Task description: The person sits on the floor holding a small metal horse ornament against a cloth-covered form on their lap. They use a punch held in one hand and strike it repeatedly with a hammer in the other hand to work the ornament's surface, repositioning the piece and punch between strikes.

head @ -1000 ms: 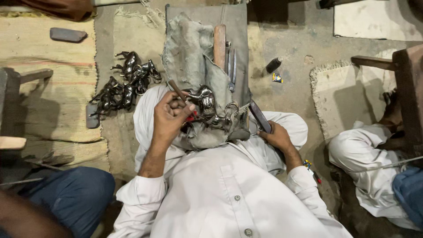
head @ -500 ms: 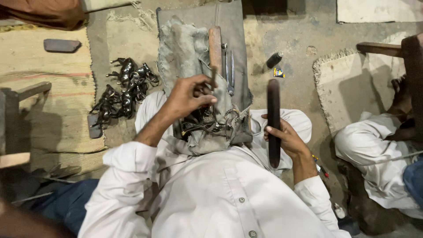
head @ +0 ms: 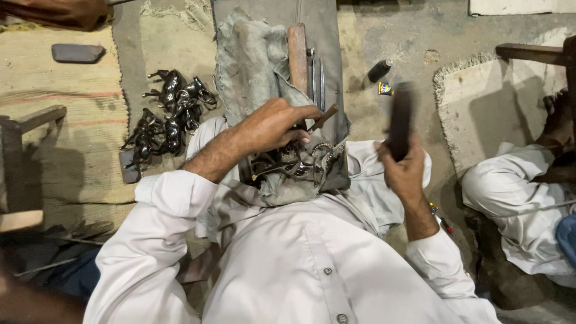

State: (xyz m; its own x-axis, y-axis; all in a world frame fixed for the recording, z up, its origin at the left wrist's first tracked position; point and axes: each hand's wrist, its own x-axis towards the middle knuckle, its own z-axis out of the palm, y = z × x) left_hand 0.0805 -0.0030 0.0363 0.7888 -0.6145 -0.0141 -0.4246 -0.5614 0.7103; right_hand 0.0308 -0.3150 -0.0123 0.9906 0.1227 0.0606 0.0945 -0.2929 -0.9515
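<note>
Since half a second ago, the right hand [head: 403,170] has lifted its dark flat file [head: 399,120] higher and further right, now upright and blurred, fingers clamped round its lower end. Seen from the head camera, the left hand [head: 273,126] presses down on a metal horse figurine [head: 294,163] lying on grey cloth [head: 252,66] in the lap, its fingers closed about the piece and a thin brown-tipped tool [head: 322,118]. A wooden-handled tool [head: 297,51] rests on the cloth ahead. Left on the floor lies a pile of dark horse figurines [head: 168,114] beside a woven mat [head: 54,144]. Another person's white-clad knee [head: 510,192] sits at right
</note>
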